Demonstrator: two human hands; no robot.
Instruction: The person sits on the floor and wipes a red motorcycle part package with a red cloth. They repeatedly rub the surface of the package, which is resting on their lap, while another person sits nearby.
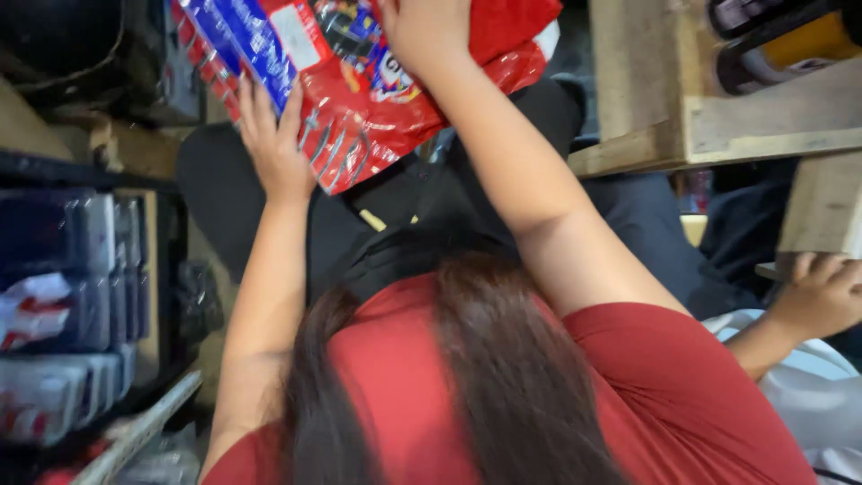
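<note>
Two hands are raised on a big red and blue plastic pack [359, 81] held up near the top of the view. Her left hand [274, 144] lies flat against the pack's lower left edge, fingers spread upward over the blue stripe, propping it from beneath. Her right hand [422, 31] is on the pack's upper middle, palm pressed to the shiny wrap with the fingers curled over it; the fingertips are out of sight past the frame's top. Both bare forearms run down to the short sleeves of a red shirt [646, 386], and long dark hair [485, 377] hangs down the middle of it. Behind the pack sits something dark, like a black bag [404, 224]. To the left stand shelves [81, 171] stacked with blurred grey and red packets [54, 305]. At upper right is a rough wooden shelf [682, 126] with cans lying on it. At the right edge another person's hand [822, 292] rests by a wooden post, fingers bent.
</note>
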